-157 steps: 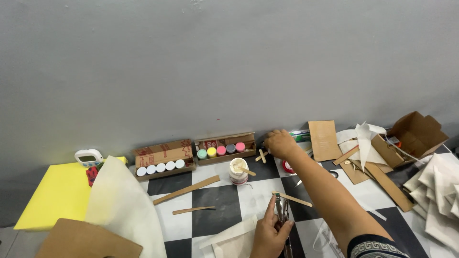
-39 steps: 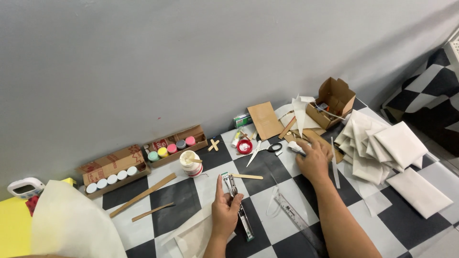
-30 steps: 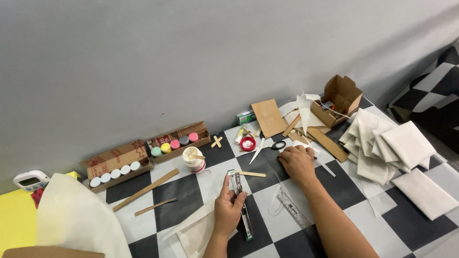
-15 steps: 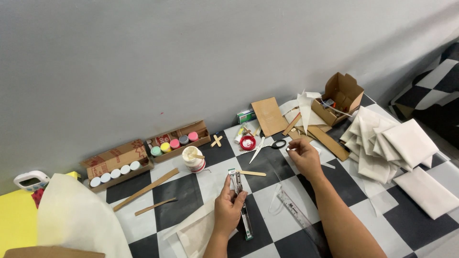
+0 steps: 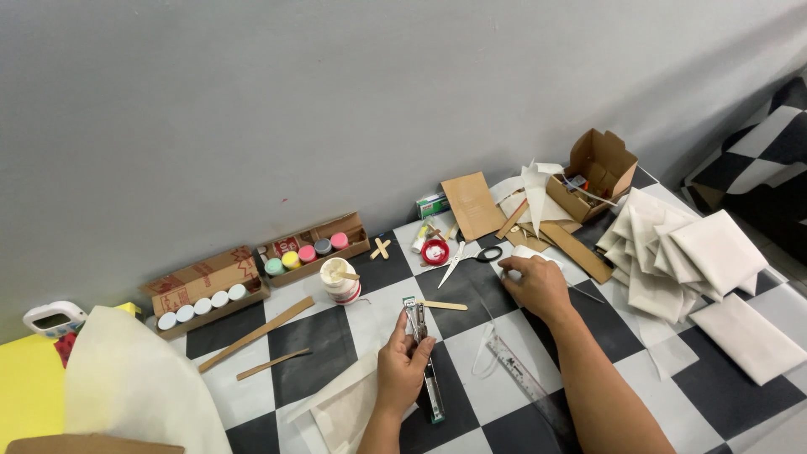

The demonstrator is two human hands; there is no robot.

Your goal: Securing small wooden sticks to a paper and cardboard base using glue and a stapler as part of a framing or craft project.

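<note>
- Head view looks down on a black-and-white checkered tabletop (image 5: pixel 319 353) set against a grey wall, with craft bits spread all over it.
- The left hand (image 5: pixel 402 370) holds a slim metal stapler (image 5: pixel 424 357), grey and dark, lying lengthwise away from the person; the fingers are clamped around its middle, thumb on one side.
- The stapler sits just in front of the white glue pot (image 5: pixel 340 280), its far end close to a short wooden stick (image 5: pixel 443 306).
- The right hand (image 5: pixel 535 284) rests to the right of the stapler, fingers curled together on a small white scrap of paper (image 5: pixel 530 253); whether it truly pinches the scrap I cannot tell.
- Scissors (image 5: pixel 466 257) lie just beyond that hand, and a clear ruler (image 5: pixel 517 372) lies beside the right forearm.
- Well to the left of the stapler, two cardboard trays of paint pots (image 5: pixel 307 250) stand along the wall, with two long wooden sticks (image 5: pixel 256 334) in front of them.
- Far right of the stapler, a pile of folded white paper (image 5: pixel 689 256) and an open cardboard box (image 5: pixel 597 172).
- The stapler's near end is partly covered by the palm; the white sheet (image 5: pixel 134 387) and yellow board (image 5: pixel 29 403) at left are cut off by the frame.
- Open squares lie between the sticks and the stapler.
</note>
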